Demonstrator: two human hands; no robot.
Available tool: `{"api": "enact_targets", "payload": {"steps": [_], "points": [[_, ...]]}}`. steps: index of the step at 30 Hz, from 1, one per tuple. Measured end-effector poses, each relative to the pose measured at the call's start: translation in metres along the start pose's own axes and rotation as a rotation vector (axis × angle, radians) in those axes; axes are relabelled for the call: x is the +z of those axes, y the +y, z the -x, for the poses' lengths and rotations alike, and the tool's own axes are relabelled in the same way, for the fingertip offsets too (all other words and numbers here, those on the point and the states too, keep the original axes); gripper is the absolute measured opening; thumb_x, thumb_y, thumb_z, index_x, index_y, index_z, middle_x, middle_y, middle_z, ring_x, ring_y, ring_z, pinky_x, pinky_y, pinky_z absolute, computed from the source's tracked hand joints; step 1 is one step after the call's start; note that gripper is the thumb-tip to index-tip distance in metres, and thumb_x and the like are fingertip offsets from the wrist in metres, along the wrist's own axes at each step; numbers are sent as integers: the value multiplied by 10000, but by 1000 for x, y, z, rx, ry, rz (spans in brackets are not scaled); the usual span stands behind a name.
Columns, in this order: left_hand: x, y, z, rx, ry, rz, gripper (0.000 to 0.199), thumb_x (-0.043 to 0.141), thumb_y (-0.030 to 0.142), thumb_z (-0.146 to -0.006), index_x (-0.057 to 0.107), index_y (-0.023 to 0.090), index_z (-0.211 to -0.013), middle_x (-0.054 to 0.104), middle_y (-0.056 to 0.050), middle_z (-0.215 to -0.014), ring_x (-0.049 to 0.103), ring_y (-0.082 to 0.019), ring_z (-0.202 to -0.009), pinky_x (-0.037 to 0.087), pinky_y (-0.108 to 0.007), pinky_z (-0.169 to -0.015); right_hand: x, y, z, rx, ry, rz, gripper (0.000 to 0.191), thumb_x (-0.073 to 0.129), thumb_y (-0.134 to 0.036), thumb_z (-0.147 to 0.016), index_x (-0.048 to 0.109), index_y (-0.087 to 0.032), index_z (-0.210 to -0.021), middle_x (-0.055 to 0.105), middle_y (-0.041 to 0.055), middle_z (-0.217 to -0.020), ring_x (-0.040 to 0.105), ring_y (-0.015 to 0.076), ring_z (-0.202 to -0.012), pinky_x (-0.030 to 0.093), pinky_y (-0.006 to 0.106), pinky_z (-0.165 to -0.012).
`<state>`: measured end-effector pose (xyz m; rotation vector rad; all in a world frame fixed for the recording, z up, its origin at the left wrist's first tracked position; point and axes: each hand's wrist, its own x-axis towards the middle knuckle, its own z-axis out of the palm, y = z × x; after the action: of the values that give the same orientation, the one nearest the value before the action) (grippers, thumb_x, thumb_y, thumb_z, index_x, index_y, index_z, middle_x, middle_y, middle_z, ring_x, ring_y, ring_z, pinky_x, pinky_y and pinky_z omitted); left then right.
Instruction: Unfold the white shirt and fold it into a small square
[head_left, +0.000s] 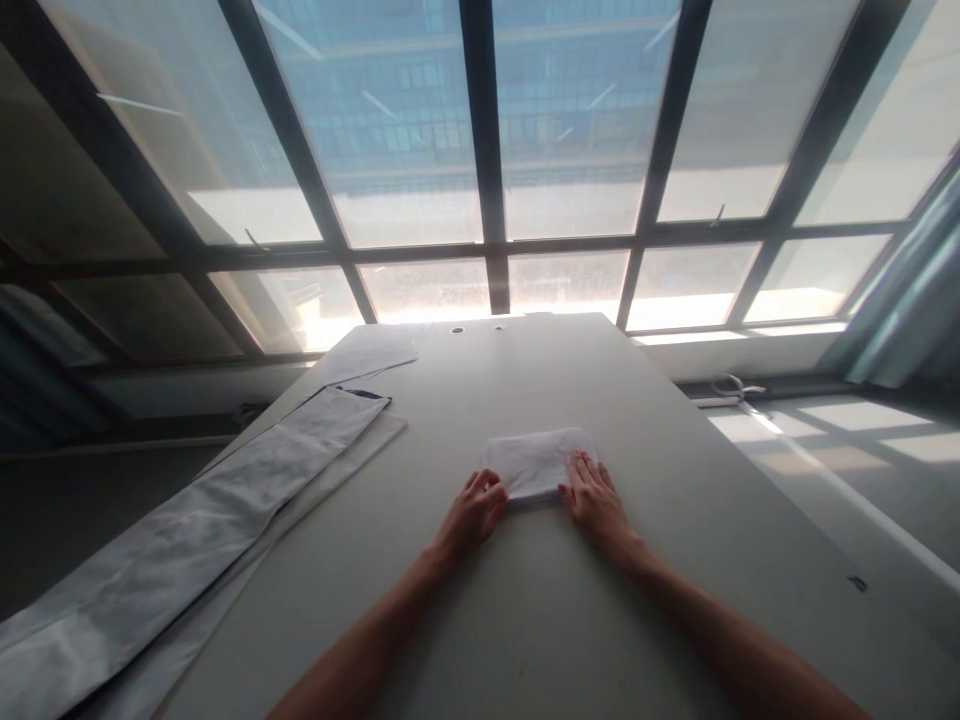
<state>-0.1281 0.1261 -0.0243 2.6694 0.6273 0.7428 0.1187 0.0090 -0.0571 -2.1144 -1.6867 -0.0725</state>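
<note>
A white cloth [536, 462], folded into a small rectangular stack, lies on the white table [420, 580] in front of me. At its near left corner my left hand [478, 508] has its fingers curled in, pinching the edge. My right hand [596, 498] rests on the right side of the cloth, fingers stretched out and flat, with the thumb by the near edge. The layers of the fold show faintly along the front side.
Long grey-white fabric pieces [247, 510] drape over the table's left side, and a flat white sheet [367, 352] lies beyond them. A round hole [457, 330] is near the far edge. Large windows [409, 120] stand behind, with a curtain [911, 290] at right.
</note>
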Motion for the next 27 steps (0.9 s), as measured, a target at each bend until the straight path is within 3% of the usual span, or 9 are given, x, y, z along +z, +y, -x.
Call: {"api": "enact_targets", "payload": {"steps": [5, 9, 13, 16, 19, 21, 23, 27], "points": [[3, -6, 0, -23, 52, 73, 170, 561, 220, -987, 708, 231, -902, 621, -73, -1086, 625, -213, -1028, 560, -355, -908, 2, 36, -11, 214, 72, -14, 567, 330, -317, -1043, 510, -120, -1544, 509, 186, -1565, 368, 316, -1521, 276, 512, -1248], [3, -8, 0, -29, 58, 95, 200, 550, 241, -1001, 726, 226, -907, 611, -76, -1122, 628, -222, -1066, 559, -371, -940, -6, 42, -13, 244, 97, -47, 573, 344, -267, -1020, 501, -126, -1553, 453, 190, -1605, 318, 333, -1544, 268, 549, -1248], [-4, -13, 2, -6, 27, 55, 231, 560, 299, -1020, 777, 260, -952, 657, -85, -1165, 617, -240, -1113, 552, -397, -976, -15, 16, -9, 76, 131, -76, 589, 351, -220, -1014, 444, -153, -1592, 313, 148, -1690, 178, 292, -1595, 204, 563, -1272], [-12, -21, 5, -37, 23, -9, 294, 510, 346, -1053, 794, 279, -1016, 708, -73, -1098, 635, -240, -1066, 554, -409, -969, -16, -11, -4, -147, -14, -69, 575, 390, -263, -1034, 432, -185, -1602, 258, 120, -1712, 149, 263, -1602, 192, 527, -1279], [-17, -29, 5, -177, 171, -73, 359, 423, 316, -1068, 767, 242, -1138, 720, -92, -1104, 653, -253, -1069, 552, -432, -991, -12, -30, 0, -268, -178, -40, 587, 470, -386, -1044, 426, -228, -1609, 244, 132, -1709, 174, 298, -1595, 145, 569, -1273], [-17, -30, 4, -221, 247, -101, 395, 389, 286, -1065, 699, 220, -1301, 702, -112, -1236, 635, -263, -1184, 523, -449, -1062, -11, -35, 1, -292, -219, -33, 603, 506, -444, -1040, 432, -250, -1607, 201, 150, -1714, 151, 330, -1596, 117, 605, -1263], [-13, -24, 0, -163, 201, -105, 446, 365, 279, -1070, 600, 223, -1445, 632, -106, -1424, 547, -254, -1365, 439, -456, -1173, -12, -36, 2, -321, -227, -41, 600, 530, -451, -1035, 433, -288, -1605, 176, 143, -1721, 112, 344, -1599, 101, 628, -1254], [6, -9, -20, -41, -72, -96, 503, 324, 316, -1094, 467, 248, -1571, 453, -62, -1631, 317, -244, -1559, 250, -500, -1284, -16, -34, 4, -407, -246, -64, 640, 584, -428, -1013, 400, -322, -1617, 206, 119, -1719, 110, 354, -1598, 96, 656, -1245]]}}
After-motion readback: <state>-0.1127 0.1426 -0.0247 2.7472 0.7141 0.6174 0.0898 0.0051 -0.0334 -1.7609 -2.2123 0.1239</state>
